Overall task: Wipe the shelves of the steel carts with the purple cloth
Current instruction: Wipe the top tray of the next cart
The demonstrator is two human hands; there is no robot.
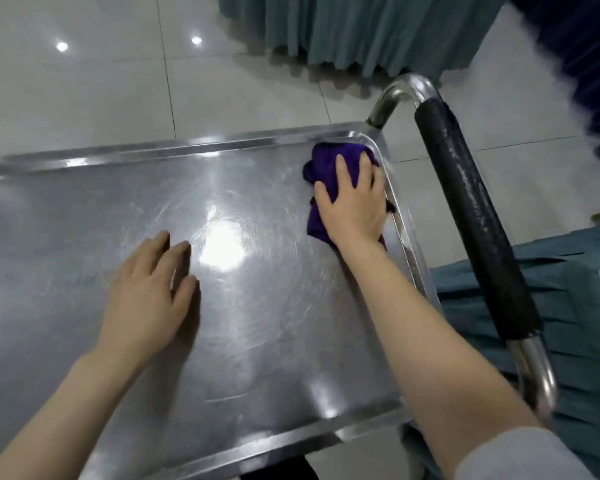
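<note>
Right hand [352,199], fingers spread, presses the purple cloth [321,178] into the cart shelf [84,209] corner; left hand [149,289] rests flat, fingers together.

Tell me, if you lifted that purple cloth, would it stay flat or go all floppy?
Probably floppy: the purple cloth is bunched and folded under the right hand, so it would likely droop. It looks thin, so probably light. It should slide easily, since the steel shelf looks smooth and shiny.
</note>
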